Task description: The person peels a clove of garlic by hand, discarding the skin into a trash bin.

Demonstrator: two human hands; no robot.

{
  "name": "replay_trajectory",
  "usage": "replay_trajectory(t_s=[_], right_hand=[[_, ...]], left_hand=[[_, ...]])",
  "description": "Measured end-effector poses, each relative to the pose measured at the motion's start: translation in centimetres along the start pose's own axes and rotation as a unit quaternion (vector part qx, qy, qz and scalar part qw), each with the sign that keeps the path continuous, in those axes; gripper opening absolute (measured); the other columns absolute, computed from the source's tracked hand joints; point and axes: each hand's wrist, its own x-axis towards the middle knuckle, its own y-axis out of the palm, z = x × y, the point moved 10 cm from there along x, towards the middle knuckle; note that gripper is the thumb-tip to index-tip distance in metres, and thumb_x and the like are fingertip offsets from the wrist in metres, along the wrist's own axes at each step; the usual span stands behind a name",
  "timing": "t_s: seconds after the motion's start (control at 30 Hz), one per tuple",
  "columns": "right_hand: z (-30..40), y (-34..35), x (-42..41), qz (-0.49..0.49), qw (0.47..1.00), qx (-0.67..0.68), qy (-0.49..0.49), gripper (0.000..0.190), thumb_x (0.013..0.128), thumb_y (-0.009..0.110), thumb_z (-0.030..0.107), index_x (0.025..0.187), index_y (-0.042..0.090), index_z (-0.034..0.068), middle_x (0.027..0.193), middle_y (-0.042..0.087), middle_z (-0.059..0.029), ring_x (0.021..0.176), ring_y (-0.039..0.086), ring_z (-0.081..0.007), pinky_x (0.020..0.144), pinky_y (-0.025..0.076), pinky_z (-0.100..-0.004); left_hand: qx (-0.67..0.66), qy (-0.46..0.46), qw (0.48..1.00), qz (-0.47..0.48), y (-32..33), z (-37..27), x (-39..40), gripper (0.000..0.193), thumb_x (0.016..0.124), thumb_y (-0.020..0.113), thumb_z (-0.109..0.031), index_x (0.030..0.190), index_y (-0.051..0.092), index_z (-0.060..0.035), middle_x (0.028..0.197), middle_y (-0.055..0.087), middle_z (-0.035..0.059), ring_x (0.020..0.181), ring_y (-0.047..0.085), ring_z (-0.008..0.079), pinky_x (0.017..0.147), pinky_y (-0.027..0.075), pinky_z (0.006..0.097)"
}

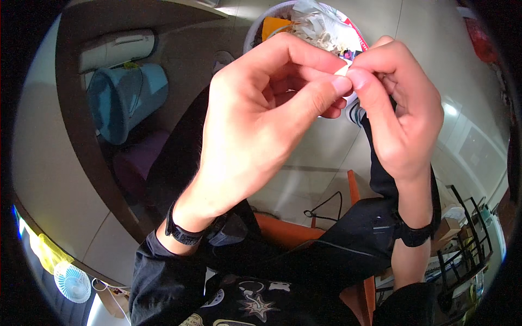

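Note:
My left hand point(248, 126) and my right hand point(401, 102) meet at their fingertips, above a round waste bin point(248, 40). Between thumb and index finger each hand pinches a small whitish piece point(343, 70); most of it is covered by the fingers, so I cannot tell what it is. Crumpled clear plastic point(310, 16), pale scraps point(324, 40) and an orange-yellow packet point(274, 27) fill the visible part of the bin. Black straps point(183, 232) circle both wrists.
A blue bucket point(151, 87) lies tipped on its side under the curved dark table edge point(69, 89). Orange-brown chair parts point(285, 229) show between my legs, near a thin black cord point(340, 203). At right stands a black metal rack point(469, 236) beside boxes point(446, 229).

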Motion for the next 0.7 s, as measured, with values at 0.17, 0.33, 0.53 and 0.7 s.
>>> replay_trajectory(t_s=[0.17,0.33,0.53,0.7], right_hand=[[0.4,0.7,-0.2,0.004,0.999,-0.023,-0.046,0.006,0.09,0.047,-0.004,0.091,0.052,-0.002,0.077,0.047,-0.0033,0.067,0.044,-0.0073,0.06,0.035,-0.0189],[-1.1,0.0,-0.2,-0.015,0.999,-0.02,0.034,0.002,0.091,0.051,-0.001,0.091,0.053,-0.001,0.076,0.049,-0.0015,0.067,0.046,-0.006,0.06,0.037,-0.019],[-2.8,1.0,0.3,0.031,0.986,-0.165,0.009,0.017,0.08,0.068,0.011,0.085,0.056,0.001,0.08,0.06,-0.013,0.072,0.059,-0.0294,0.066,0.047,-0.0357],[-2.5,1.0,1.5,0.0,0.952,-0.304,-0.024,0.036,0.075,0.075,0.024,0.072,0.048,0.0,0.069,0.051,-0.0138,0.067,0.051,-0.0309,0.065,0.044,-0.04]], left_hand=[[0.008,-0.013,1.0,0.001,-0.2,0.7,0.1,0.013,0.089,0.063,-0.005,0.099,0.062,0.0026,0.085,0.067,0.0103,0.076,0.064,0.0135,0.071,0.053,0.0254],[0.024,0.01,1.0,-0.003,-0.5,0.4,-0.2,0.015,0.089,0.062,-0.006,0.101,0.061,0.0029,0.088,0.067,0.0088,0.077,0.063,0.0114,0.073,0.051,0.0243],[0.168,0.043,0.984,-0.03,-2.7,-1.7,-0.6,0.017,0.091,0.061,-0.018,0.097,0.063,-0.0018,0.08,0.06,-0.0017,0.068,0.051,0.0038,0.062,0.04,0.0175],[0.117,0.069,0.99,-0.038,-3.1,-5.0,-2.6,0.014,0.092,0.06,-0.019,0.091,0.059,-0.005,0.068,0.052,-0.0047,0.058,0.045,0.0031,0.053,0.035,0.0183]])
